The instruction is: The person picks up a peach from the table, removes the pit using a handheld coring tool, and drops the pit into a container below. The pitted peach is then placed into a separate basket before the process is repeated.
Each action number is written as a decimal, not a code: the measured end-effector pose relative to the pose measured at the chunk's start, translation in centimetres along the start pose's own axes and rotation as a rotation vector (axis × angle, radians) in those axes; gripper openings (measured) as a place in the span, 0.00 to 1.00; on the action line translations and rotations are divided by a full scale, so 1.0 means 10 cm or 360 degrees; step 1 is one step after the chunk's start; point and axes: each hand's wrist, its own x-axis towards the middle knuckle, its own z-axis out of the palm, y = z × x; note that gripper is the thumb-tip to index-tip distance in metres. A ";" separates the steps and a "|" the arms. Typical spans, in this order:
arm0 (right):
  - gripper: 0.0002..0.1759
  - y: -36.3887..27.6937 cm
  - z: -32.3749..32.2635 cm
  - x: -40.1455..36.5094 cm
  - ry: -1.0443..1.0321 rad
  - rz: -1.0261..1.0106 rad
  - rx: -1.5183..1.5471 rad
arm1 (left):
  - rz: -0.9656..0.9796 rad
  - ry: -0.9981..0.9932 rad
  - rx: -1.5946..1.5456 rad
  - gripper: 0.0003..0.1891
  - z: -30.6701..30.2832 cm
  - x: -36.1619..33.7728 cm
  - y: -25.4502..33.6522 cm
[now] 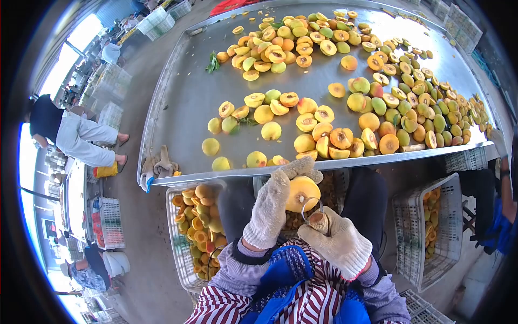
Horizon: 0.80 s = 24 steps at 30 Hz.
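In the head view, my left hand (274,202), in a pale knit glove, is closed around a halved yellow fruit (302,193) whose cut face with the stone shows. My right hand (340,240), also gloved, grips the wooden handle of a ring-shaped tool (319,220). The metal ring sits at the lower right edge of the fruit's cut face. Beyond my hands, many whole and halved fruits (341,138) lie on the metal table (183,116).
Left of my legs stands a white crate (177,237) full of fruit halves; another crate (448,237) holds some at the right. Gloves (161,163) lie on the table's near left corner. A person (81,132) is at the left, and a co-worker's arm (506,189) is at the right.
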 end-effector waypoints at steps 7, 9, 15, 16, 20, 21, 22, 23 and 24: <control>0.17 -0.01 0.03 -0.05 0.0092 -0.0119 -0.0093 | 0.0118 -0.0005 0.0180 0.33 0.15 -0.16 0.04; 0.17 0.03 0.05 -0.06 0.0080 -0.0115 -0.0067 | 0.0175 0.0012 0.0125 0.31 0.19 -0.19 0.02; 0.14 -0.06 -0.09 -0.08 -0.0390 0.0405 0.0522 | 0.0217 -0.0097 0.0271 0.37 0.23 -0.15 0.09; 0.13 -0.10 -0.13 -0.09 -0.0414 0.0457 0.0624 | 0.0260 -0.0174 0.0223 0.36 0.23 -0.12 0.11; 0.11 -0.15 -0.12 -0.07 -0.0083 0.0497 0.0809 | 0.0040 -0.0011 0.0172 0.34 0.22 -0.16 0.05; 0.11 -0.12 -0.14 -0.07 -0.0080 0.0500 0.0815 | 0.0034 -0.0014 0.0174 0.34 0.17 -0.18 0.09; 0.11 -0.08 -0.18 -0.08 -0.0004 0.0422 0.0835 | -0.0231 -0.0059 0.0268 0.33 0.13 -0.20 0.13; 0.11 -0.06 -0.21 -0.07 0.0069 0.0340 0.0851 | -0.0490 -0.0103 0.0359 0.33 0.11 -0.21 0.15; 0.11 -0.08 -0.23 -0.06 0.0068 0.0342 0.0782 | -0.0422 -0.0099 0.0277 0.32 0.09 -0.21 0.14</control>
